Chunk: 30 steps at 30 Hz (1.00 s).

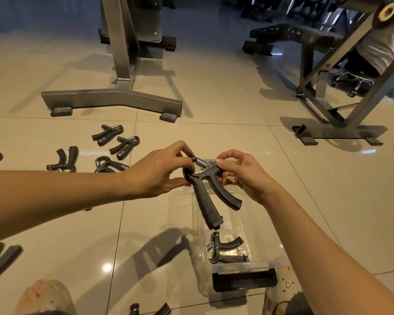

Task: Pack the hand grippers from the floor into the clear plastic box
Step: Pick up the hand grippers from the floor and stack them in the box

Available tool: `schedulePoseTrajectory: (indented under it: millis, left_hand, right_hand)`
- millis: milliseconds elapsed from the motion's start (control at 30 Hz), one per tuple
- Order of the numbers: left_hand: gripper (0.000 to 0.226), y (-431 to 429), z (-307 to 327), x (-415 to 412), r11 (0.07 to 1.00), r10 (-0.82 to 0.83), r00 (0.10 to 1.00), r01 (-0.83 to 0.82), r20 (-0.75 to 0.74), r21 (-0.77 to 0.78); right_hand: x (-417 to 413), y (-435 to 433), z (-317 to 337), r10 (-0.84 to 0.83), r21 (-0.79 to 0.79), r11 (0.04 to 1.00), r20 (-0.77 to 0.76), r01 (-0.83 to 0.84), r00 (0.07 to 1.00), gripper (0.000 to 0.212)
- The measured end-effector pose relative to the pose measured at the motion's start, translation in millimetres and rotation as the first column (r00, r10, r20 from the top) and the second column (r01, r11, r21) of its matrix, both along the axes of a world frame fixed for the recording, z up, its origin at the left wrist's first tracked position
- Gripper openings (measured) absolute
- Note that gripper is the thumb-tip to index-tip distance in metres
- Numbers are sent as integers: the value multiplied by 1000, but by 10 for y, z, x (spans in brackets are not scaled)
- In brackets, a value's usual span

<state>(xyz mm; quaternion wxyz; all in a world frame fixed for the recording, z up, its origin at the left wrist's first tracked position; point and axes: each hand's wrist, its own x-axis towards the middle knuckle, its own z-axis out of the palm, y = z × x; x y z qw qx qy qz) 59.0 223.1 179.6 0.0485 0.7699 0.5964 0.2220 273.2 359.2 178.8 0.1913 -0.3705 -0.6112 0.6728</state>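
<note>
Left hand point(159, 171) pinches the knob end of a hand gripper point(205, 194) beside its coiled steel spring point(201, 163), thumb underneath, and the right hand point(243, 176) pinches the other end of the head between thumb and forefinger. The gripper hangs in the air over the far half of the clear plastic box point(257, 264), its two black handles splaying down toward the camera, one straight and ribbed, the other curved. It's matte black plastic with a small peg at the tip of the straight handle. Inside the box, at the near end, a second gripper point(225, 248) lies flat. A black latch point(243, 279) sits on the box's near edge. Off to the left, loose grippers point(124, 144) lie scattered on the tiled floor point(214, 105). Pale label patches show on a couple of handles, too small to read.
</note>
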Motion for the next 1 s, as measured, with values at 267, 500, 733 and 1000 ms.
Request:
schedulePoseTrajectory:
  millis: [267, 500, 733, 1000]
  left_hand:
    - [32, 15, -3, -33, 969, 248, 923, -243, 296, -53]
    - [27, -21, 15, -128, 986, 164, 968, -161, 191, -32]
    - [28, -59, -49, -173, 990, 98, 993, -90, 65, -106]
    - [26, 48, -72, -130, 917, 343, 879, -236, 332, -323]
  right_hand:
    - [-129, -123, 238, 119, 403, 877, 349, -264, 930, 66]
    - [-125, -112, 242, 184, 274, 924, 293, -267, 938, 46]
    - [-38, -37, 226, 268, 204, 931, 178, -302, 947, 17]
    - [-179, -121, 53, 44, 735, 438, 558, -518, 829, 72]
